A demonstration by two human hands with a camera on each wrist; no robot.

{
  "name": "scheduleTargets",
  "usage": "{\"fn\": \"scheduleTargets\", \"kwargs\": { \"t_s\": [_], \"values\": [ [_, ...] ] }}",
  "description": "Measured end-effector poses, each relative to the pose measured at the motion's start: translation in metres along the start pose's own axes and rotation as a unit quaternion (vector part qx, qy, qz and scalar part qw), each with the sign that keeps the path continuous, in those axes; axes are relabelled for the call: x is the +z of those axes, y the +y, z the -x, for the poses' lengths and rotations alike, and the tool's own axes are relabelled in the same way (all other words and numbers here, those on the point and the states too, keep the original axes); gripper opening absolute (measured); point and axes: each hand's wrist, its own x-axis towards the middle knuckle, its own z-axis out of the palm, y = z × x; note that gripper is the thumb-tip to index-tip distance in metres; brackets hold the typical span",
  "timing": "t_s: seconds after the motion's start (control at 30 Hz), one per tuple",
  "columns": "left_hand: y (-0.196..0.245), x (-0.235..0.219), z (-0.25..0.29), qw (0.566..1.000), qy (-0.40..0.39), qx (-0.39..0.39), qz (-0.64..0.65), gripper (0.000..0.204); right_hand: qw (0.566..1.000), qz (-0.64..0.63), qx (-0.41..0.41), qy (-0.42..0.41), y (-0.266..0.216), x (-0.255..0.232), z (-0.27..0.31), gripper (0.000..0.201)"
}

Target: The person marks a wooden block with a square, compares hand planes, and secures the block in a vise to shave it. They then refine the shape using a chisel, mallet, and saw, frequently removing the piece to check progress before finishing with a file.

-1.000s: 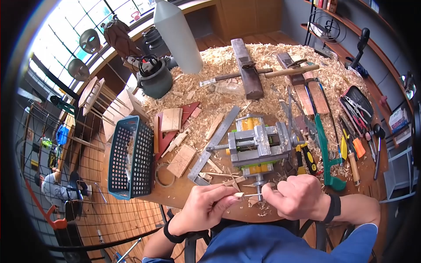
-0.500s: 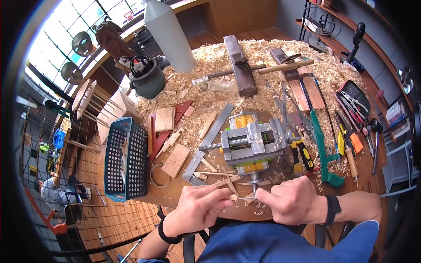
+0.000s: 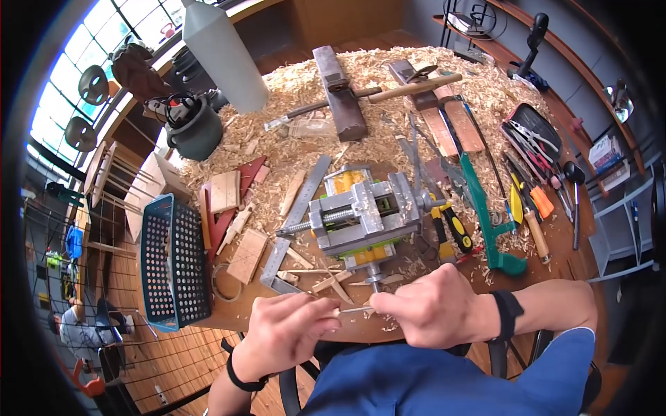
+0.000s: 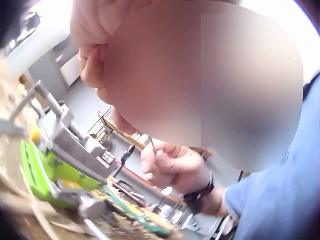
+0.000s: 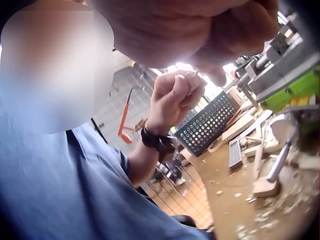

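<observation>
Near the table's front edge, my left hand (image 3: 281,329) pinches a small piece of pale wood (image 3: 337,313) between thumb and fingers. My right hand (image 3: 433,305) grips a tool with a thin metal shaft (image 3: 356,310), which reaches across to the wood. The handle is hidden inside the right fist. In the left wrist view the right hand (image 4: 175,165) appears beyond the left fingers, the slim shaft rising from it. The right wrist view shows the left hand (image 5: 172,100) with its fingers curled at the wood. Just beyond both hands stands a grey metal vise (image 3: 364,215).
A perforated basket (image 3: 177,263) stands at the left, beside wood blocks and a steel square (image 3: 298,208). Wood shavings (image 3: 291,83) cover the back, around two wooden planes (image 3: 340,97). A green-handled saw (image 3: 482,215), pliers (image 3: 531,139) and a wood-handled tool (image 3: 538,236) lie right.
The head view has swung, so table and hands sit further left in it. Both hands keep their holds, and less of the wood piece shows past the left fingertips.
</observation>
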Motion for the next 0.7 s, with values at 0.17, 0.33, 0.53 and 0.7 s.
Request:
{"fn": "scheduleTargets", "kwargs": {
  "t_s": [0.17,0.33,0.53,0.7],
  "values": [
    [-0.005,0.009,0.009,0.953,-0.037,-0.188,0.234,0.026,0.951,0.261,-0.124,0.106,0.006,0.003,-0.002,0.024],
    [0.006,-0.003,-0.008,0.991,0.028,0.027,-0.129,0.038,0.986,-0.149,0.076,-0.013,0.011,0.001,-0.002,0.011],
    [-0.003,0.004,-0.003,0.994,-0.012,0.041,-0.098,0.032,0.995,-0.088,0.037,-0.013,0.004,-0.005,0.002,0.013],
    [-0.015,0.015,0.000,0.969,-0.052,-0.130,0.202,0.027,0.935,0.315,-0.142,0.083,0.004,-0.010,-0.002,0.017]
  ]
}}
